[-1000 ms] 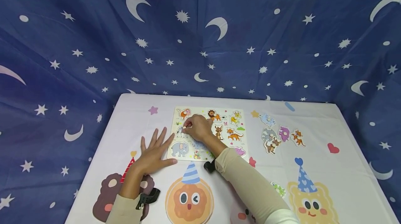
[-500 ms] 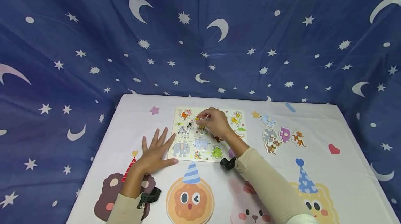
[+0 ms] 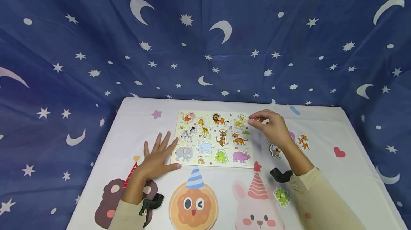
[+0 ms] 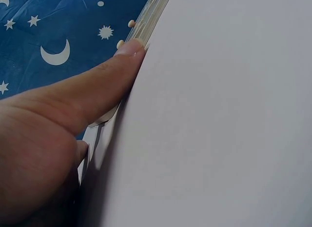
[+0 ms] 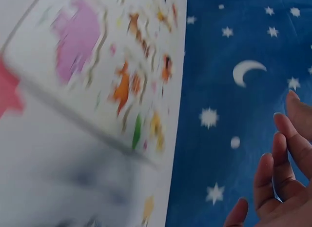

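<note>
In the head view, an animal puzzle board [image 3: 208,155] lies on the table. Knobbed pieces sit in its top part, among them the monkey piece [image 3: 188,117], giraffe piece [image 3: 203,127] and lion piece [image 3: 220,119]. My left hand [image 3: 158,160] lies spread at the board's left side; the left wrist view has its thumb [image 4: 97,88] against the board's edge. Just off the board's upper right corner hovers my right hand [image 3: 271,127], fingers bent loosely, and the right wrist view shows nothing between them. It partly hides loose pieces, including a kangaroo piece [image 3: 275,151].
A tiger piece [image 3: 303,141] and a purple piece [image 3: 292,135], mostly covered, lie to the board's right. A frog piece [image 3: 282,197] rests nearer the front. The white tablecloth [image 3: 356,187] has printed cartoon faces; a blue starry cloth [image 3: 205,90] hangs behind.
My right hand has moved from the zebra, past the giraffe, to the board's right side, uncovering the animals in the middle and the frog piece. My left hand has stayed in place.
</note>
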Motion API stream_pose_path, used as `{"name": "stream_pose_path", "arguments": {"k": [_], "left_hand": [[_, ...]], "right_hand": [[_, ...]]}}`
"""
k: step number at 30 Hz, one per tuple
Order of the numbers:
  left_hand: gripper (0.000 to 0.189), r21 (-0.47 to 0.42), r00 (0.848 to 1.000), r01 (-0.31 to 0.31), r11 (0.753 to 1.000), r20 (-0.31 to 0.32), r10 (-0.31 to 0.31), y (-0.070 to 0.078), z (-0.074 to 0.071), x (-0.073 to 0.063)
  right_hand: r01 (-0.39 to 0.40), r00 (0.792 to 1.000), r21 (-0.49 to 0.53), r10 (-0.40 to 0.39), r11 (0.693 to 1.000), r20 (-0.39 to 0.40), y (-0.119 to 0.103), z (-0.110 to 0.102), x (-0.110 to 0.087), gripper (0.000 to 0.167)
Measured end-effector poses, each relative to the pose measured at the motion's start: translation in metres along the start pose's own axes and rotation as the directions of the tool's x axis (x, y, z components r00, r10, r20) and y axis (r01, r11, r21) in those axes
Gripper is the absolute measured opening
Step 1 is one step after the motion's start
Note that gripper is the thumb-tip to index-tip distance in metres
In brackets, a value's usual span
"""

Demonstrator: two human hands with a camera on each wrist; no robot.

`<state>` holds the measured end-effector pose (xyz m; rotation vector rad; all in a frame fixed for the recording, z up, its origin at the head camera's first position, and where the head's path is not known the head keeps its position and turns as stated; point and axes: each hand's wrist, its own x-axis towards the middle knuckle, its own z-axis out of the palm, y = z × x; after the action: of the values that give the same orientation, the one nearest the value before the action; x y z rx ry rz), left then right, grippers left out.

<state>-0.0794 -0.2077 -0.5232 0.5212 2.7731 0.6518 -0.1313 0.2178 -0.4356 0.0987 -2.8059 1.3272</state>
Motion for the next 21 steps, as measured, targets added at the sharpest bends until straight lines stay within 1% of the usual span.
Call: {"name": "stream_pose_path", "arguments": {"k": [4, 8, 13, 17, 21], "left_hand": [[0.097, 0.003, 1.000, -0.003, 1.000, -0.004, 0.003, 0.000, 0.001, 0.000], [0.097, 0.013, 1.000, -0.001, 1.000, -0.007, 0.001, -0.002, 0.000, -0.001], [0.098, 0.004, 1.000, 0.004, 1.000, -0.010, -0.004, -0.002, -0.001, -0.001], [0.098, -0.001, 1.000, 0.011, 1.000, -0.007, -0.011, -0.001, 0.000, 0.000], [0.099, 0.006, 1.000, 0.015, 1.000, -0.002, -0.015, -0.001, 0.002, 0.001]], "right_hand": [[-0.040, 0.999, -0.046, 0.038, 0.998, -0.033, 0.018, -0.018, -0.014, 0.032], [-0.040, 0.998, -0.091, 0.036, 0.995, -0.051, 0.034, -0.031, -0.027, 0.034], [-0.024, 0.998, -0.123, 0.016, 0.992, -0.063, 0.058, -0.039, -0.039, 0.032], [-0.056, 0.997, -0.158, 0.047, 0.986, -0.056, 0.078, -0.044, -0.049, 0.033], [-0.106, 0.994, -0.187, 0.096, 0.977, -0.058, 0.091, -0.046, -0.059, 0.034]]}}
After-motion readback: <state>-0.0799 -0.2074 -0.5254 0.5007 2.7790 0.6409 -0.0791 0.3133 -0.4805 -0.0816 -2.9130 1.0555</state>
